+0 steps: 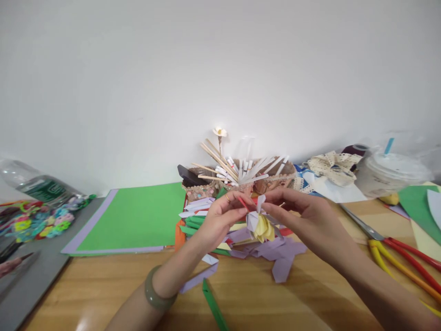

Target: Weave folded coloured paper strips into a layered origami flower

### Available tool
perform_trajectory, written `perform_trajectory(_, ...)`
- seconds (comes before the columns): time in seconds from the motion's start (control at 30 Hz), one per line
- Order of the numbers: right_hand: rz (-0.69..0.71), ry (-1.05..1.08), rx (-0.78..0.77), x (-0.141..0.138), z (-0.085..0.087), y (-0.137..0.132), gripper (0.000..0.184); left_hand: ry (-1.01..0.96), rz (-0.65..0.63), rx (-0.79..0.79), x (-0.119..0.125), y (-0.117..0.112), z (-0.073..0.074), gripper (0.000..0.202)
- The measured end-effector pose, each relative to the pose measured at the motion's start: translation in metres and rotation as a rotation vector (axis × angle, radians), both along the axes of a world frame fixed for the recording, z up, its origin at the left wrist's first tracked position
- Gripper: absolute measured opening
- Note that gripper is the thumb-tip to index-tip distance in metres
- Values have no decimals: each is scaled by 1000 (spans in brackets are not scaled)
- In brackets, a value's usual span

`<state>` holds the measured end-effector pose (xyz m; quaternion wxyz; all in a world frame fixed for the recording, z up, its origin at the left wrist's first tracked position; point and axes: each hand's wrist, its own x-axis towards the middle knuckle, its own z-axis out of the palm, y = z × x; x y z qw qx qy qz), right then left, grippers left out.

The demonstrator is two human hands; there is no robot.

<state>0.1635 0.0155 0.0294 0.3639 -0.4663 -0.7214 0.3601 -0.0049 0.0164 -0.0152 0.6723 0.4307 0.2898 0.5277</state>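
A small folded-paper flower (263, 226), yellow and pale lilac, is held up between both hands above a heap of paper pieces. My left hand (223, 214), with a ring and a green bangle at the wrist, is closed at the fingertips on a red paper strip (244, 202) at the flower's left side. My right hand (303, 211) pinches the flower from the right, near an upright lilac fold. Below lie lilac paper pieces (284, 257) and folded green strips (193, 225). One green strip (214, 305) rests nearer on the wooden table.
Behind the hands stand woven baskets (275, 181) of markers and sticks. Green and lilac sheets (138, 216) lie left, beside a grey mat (37, 276) with colourful trinkets and a bottle (41, 186). Scissors (382, 239), a lidded cup (392, 168) and lace (334, 168) are at right.
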Motion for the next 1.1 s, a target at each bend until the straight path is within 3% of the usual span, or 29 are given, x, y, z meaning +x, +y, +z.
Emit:
perform_trajectory(0.1,-18,-68,151,-1,1,-3,11,65,4,66,-3,-1,3,20)
perform_trajectory(0.23,-18,-155,348,-4,-3,-4,13,251,85,158,-2,-4,8,15)
perform_trajectory(0.47,26,-136,490,-7,-9,-6,14,356,165,115,3,-11,18,24)
perform_trajectory(0.73,0,-109,628,-8,-10,-9,17,680,496,569,3,-18,19,13)
perform_trajectory(1.1,-50,-172,894,-9,-14,-15,19,739,642,854,4,-20,16,15)
